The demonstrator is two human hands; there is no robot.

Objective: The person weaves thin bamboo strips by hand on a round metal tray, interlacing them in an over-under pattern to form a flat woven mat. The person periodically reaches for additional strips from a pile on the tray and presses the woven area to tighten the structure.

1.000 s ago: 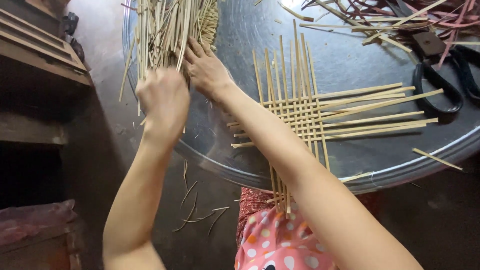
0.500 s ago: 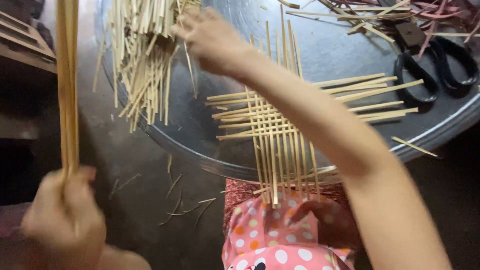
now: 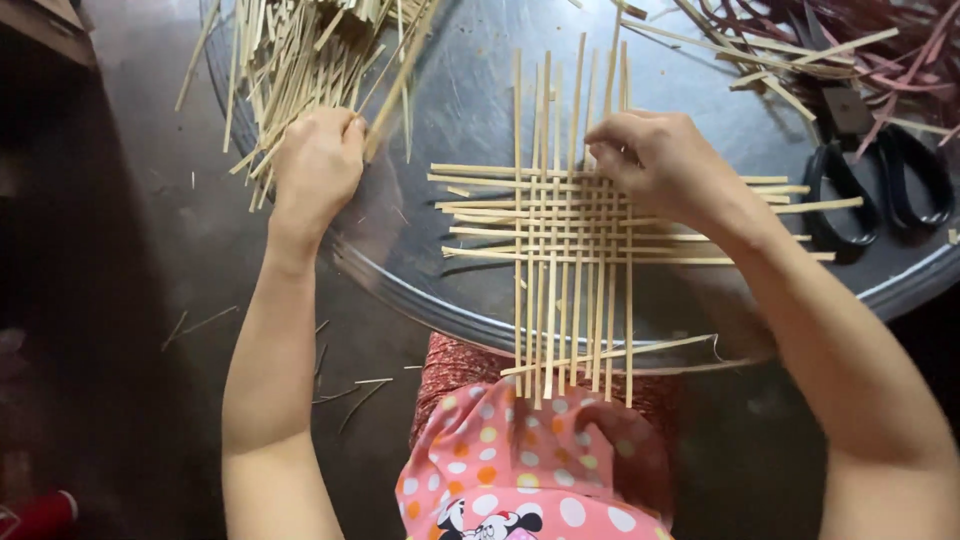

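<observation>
From the head camera, you are looking straight down over a round, dark, shiny desk (image 3: 470, 90) with your knees in pink spotted cloth (image 3: 520, 470) below its near edge.

Your left hand (image 3: 318, 165) sits at the left rim of the desk, fingers curled shut in a grip around one thin bamboo strip (image 3: 400, 80) that slants up and to the right from the fist. Just above and beside that hand lies a loose pile of strips (image 3: 290, 60), some hanging over the desk's edge.

Your right hand (image 3: 660, 165) rests on the upper right part of the woven mat (image 3: 575, 225), which lies flat in the middle of the desk, between your two hands. The fingertips are pressed together and bent down onto the crossing strips near the top of the weave; whether they pinch a single strip or only press on the mat, you cannot tell from here. The mat's upright strips reach past the near rim of the desk and end over your lap, and its crosswise strips stick out left and right.

To the right of the mat, well apart from your left hand, black-handled scissors (image 3: 880, 180) lie on the desk, with reddish-purple strips (image 3: 880, 50) tangled behind them. A few stray slivers lie on the dark floor (image 3: 130, 330) at the left.
</observation>
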